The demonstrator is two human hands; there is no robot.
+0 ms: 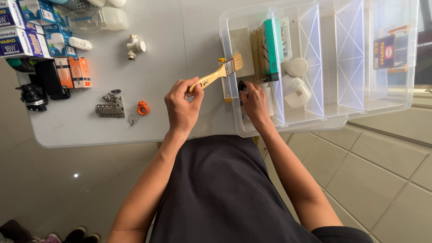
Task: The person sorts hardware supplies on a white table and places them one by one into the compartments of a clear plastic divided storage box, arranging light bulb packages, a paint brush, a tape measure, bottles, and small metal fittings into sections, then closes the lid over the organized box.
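My left hand [182, 105] is closed around the yellow wooden handle of a flat paintbrush [220, 72], whose bristles point toward the clear plastic storage box [324, 121]. My right hand [255, 102] reaches inside the box's near left compartment and touches a small dark object next to a white item; what its fingers hold is hidden. Inside the box stand a teal carton [272, 45], flat tan sheets and white bulbs [297, 90] behind clear dividers.
On the white table [90, 135] lie a white pipe fitting [135, 46], an orange ring [143, 108], a metal hinge piece [110, 110], orange packets [74, 72], bulb boxes [27, 27] and a black device [31, 96]. Tiled floor lies below and to the right.
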